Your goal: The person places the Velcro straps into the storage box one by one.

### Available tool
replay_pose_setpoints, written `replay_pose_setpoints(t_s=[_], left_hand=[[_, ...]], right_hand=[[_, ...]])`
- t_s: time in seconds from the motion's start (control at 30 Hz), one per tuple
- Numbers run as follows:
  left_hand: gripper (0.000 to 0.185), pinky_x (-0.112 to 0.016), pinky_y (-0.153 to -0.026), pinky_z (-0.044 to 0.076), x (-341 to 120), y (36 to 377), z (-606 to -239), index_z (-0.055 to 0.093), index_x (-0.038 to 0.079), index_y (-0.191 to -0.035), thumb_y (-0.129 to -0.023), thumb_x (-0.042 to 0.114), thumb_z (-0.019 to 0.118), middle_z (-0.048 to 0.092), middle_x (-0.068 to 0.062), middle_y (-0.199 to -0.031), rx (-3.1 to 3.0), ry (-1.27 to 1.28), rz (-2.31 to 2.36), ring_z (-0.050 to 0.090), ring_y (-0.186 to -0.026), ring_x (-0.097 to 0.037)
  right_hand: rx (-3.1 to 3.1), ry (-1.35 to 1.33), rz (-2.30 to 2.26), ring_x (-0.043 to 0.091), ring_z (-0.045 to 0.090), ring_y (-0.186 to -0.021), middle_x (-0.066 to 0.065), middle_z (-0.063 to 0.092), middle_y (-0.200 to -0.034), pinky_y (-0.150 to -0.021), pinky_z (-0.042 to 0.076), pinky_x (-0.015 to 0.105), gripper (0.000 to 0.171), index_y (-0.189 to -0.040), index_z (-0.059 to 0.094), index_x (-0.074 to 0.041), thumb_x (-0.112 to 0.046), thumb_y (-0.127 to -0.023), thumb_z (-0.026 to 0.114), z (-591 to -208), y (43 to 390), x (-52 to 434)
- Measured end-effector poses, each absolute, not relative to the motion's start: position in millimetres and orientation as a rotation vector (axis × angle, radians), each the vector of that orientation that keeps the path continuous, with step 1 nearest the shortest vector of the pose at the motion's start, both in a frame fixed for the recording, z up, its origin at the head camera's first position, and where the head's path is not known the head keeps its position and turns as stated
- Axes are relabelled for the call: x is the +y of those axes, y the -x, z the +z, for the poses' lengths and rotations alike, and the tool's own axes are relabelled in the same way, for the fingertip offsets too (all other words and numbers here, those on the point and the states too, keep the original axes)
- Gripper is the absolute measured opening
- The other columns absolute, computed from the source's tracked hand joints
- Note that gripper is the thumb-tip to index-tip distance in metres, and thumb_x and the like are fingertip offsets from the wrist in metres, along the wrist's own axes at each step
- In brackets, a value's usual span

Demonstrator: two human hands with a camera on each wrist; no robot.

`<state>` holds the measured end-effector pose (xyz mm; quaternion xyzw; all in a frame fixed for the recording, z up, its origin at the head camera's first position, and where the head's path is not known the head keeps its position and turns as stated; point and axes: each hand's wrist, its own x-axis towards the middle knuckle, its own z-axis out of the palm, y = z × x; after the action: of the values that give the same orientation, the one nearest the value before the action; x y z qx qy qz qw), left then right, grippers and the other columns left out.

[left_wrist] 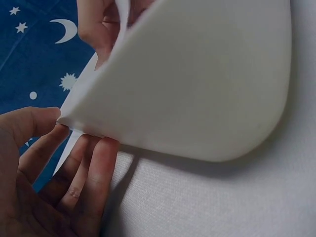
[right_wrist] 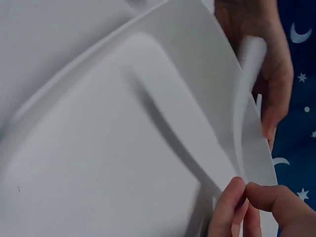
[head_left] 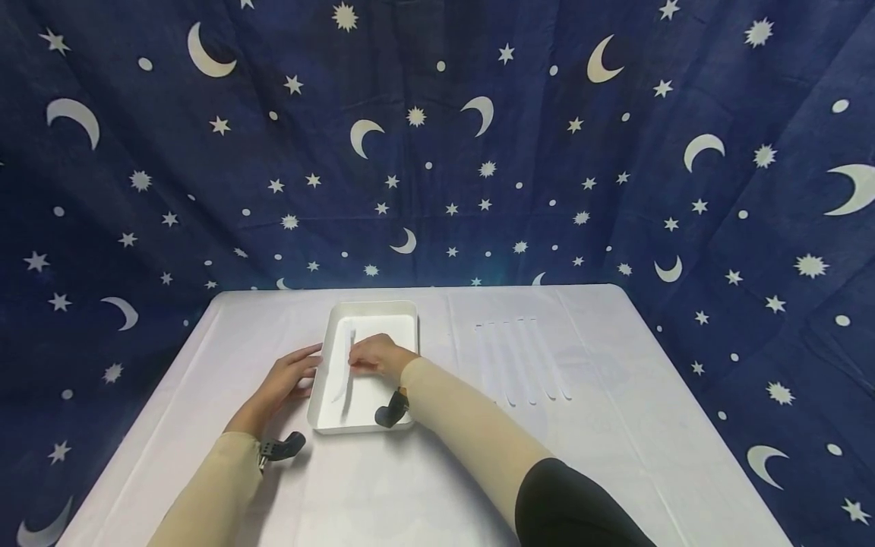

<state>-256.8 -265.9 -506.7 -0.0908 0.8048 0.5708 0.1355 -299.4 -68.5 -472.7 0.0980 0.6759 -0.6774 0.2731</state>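
A white rectangular tray [head_left: 376, 307] lies on the white table, left of the middle. A long thin white strip [head_left: 344, 380] lies along the tray's left side. My right hand [head_left: 369, 357] is over the tray and pinches this strip [right_wrist: 246, 98] between thumb and finger [right_wrist: 244, 190]. My left hand [head_left: 292, 374] rests on the table against the tray's left wall, fingers straight. In the left wrist view the thumb and fingers [left_wrist: 94, 163] touch the tray's outer wall [left_wrist: 197, 84].
Several more white strips [head_left: 522, 361] lie side by side on the table [head_left: 478, 486] to the right of the tray. A dark blue cloth with moons and stars [head_left: 437, 152] hangs behind and around the table.
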Motion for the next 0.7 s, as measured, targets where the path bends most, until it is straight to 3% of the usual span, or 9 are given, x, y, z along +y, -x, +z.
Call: replay_pose_setpoints(t_s=[0.13, 0.37, 0.7], left_hand=[[0.062, -0.032, -0.080, 0.059, -265.7, 257.6, -507.2, 0.036, 0.013, -0.153, -0.099, 0.038, 0.055, 0.049, -0.026, -0.143, 2.329, 0.257, 1.660, 0.060, -0.117, -0.028], [0.062, -0.032, -0.080, 0.059, -265.2, 257.1, -507.7, 0.036, 0.012, -0.153, -0.099, 0.036, 0.055, 0.047, -0.026, -0.144, 2.315, 0.267, 1.652, 0.057, -0.122, -0.034], [0.063, -0.029, -0.078, 0.059, -264.9, 258.0, -505.4, 0.035, 0.012, -0.153, -0.099, 0.036, 0.055, 0.045, -0.026, -0.145, 2.302, 0.257, 1.659, 0.055, -0.124, -0.034]], right_hand=[[1.900, -0.237, -1.804, 0.027, 0.074, -0.082, 0.010, 0.068, -0.078, -0.068, 0.060, 0.025, 0.028, -0.100, 0.069, 0.010, 0.021, -0.074, 0.065, -472.7, 297.6, -71.0], [2.244, -0.179, -1.580, 0.019, 0.073, -0.067, 0.013, 0.074, -0.080, -0.063, 0.059, 0.023, 0.020, -0.089, 0.073, 0.000, 0.012, -0.073, 0.071, -471.6, 292.2, -78.9], [2.421, -0.039, -1.517, 0.017, 0.071, -0.057, 0.012, 0.071, -0.071, -0.051, 0.054, 0.017, 0.014, -0.083, 0.067, -0.001, 0.010, -0.075, 0.072, -483.8, 293.3, -85.2]])
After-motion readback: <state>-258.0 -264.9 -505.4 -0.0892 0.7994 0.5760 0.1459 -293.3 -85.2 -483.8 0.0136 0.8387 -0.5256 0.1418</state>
